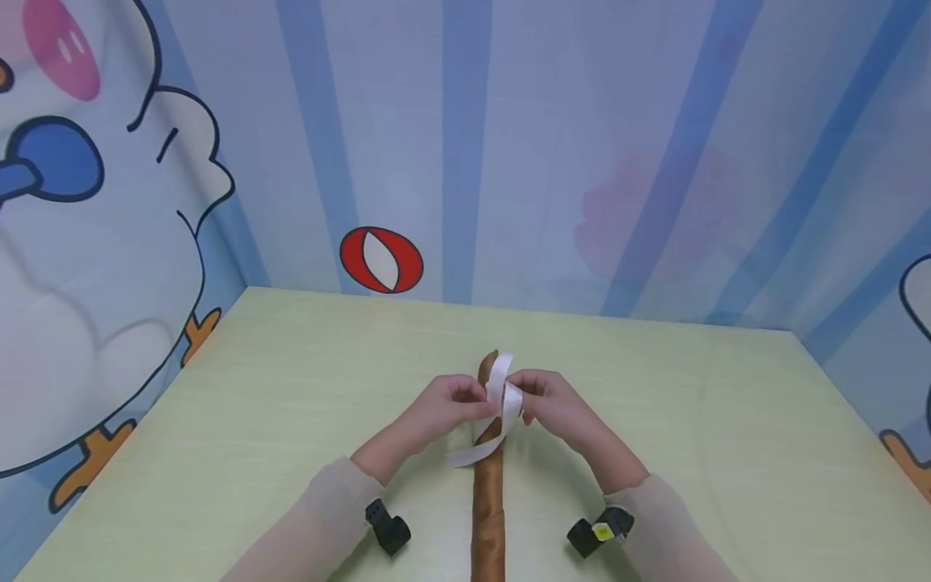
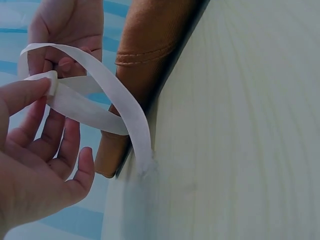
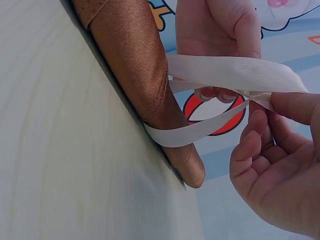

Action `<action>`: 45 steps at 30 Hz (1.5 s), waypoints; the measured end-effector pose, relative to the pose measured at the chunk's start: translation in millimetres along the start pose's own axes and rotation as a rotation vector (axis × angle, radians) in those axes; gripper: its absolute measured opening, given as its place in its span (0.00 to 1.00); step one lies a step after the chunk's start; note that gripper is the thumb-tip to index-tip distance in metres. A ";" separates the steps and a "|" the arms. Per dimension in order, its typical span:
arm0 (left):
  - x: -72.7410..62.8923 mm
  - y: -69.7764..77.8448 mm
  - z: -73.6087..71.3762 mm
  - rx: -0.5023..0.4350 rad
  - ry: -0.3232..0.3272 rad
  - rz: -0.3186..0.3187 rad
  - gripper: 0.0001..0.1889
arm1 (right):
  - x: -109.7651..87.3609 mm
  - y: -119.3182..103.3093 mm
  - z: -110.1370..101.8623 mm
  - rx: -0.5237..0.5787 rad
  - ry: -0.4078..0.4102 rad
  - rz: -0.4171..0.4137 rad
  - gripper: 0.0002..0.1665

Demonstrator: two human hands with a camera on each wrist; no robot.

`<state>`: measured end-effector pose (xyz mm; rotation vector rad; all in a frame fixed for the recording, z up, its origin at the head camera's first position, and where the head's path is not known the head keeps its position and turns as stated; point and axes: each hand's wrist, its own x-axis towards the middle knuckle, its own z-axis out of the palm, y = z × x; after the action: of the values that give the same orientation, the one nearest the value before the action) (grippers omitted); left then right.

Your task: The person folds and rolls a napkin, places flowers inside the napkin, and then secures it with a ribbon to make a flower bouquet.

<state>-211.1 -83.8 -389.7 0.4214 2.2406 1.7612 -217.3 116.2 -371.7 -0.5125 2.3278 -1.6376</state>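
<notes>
A long, narrow brown satin-like roll (image 1: 488,509) lies on the table, pointing away from me. White ribbon (image 1: 512,404) passes round it near its far, tapered end. On the left of the roll, my left hand (image 1: 445,404) pinches the ribbon between thumb and finger; the left wrist view shows a fold of ribbon (image 2: 132,112) at the fingertips. From the right side, my right hand (image 1: 558,408) also pinches ribbon with thumb and forefinger, its other fingers loosely curled in the right wrist view. One loose ribbon tail hangs leftward across the roll. How the strands cross between the fingers is partly hidden.
The pale yellow-green table (image 1: 291,364) meets a blue striped backdrop (image 1: 538,162) at its far edge. Cartoon figures are printed on the side panels. Each beige sleeve carries a black wrist camera (image 1: 388,529) near the tabletop.
</notes>
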 end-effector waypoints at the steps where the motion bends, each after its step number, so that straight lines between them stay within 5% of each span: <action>1: -0.1 -0.9 -0.3 -0.003 0.002 0.006 0.06 | 0.0 0.1 0.2 0.000 -0.001 0.000 0.14; 14: 0.2 -2.4 -2.5 -0.004 0.042 0.004 0.09 | 0.2 -1.0 6.0 -0.012 0.003 0.017 0.13; 29: 3.9 -9.2 -1.1 0.064 0.028 0.077 0.05 | -0.6 -1.2 6.0 -0.010 -0.008 0.005 0.12; 39: 3.8 -10.4 -0.4 0.052 -0.012 0.067 0.03 | -0.1 -1.7 7.0 -0.005 -0.029 -0.004 0.12; 45: 5.1 -12.4 0.3 0.052 0.024 0.082 0.04 | -1.1 -2.1 7.6 -0.028 -0.019 0.015 0.13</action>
<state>-216.5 -84.4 -402.0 0.5127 2.3206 1.7595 -213.0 109.5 -372.3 -0.5129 2.3384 -1.5892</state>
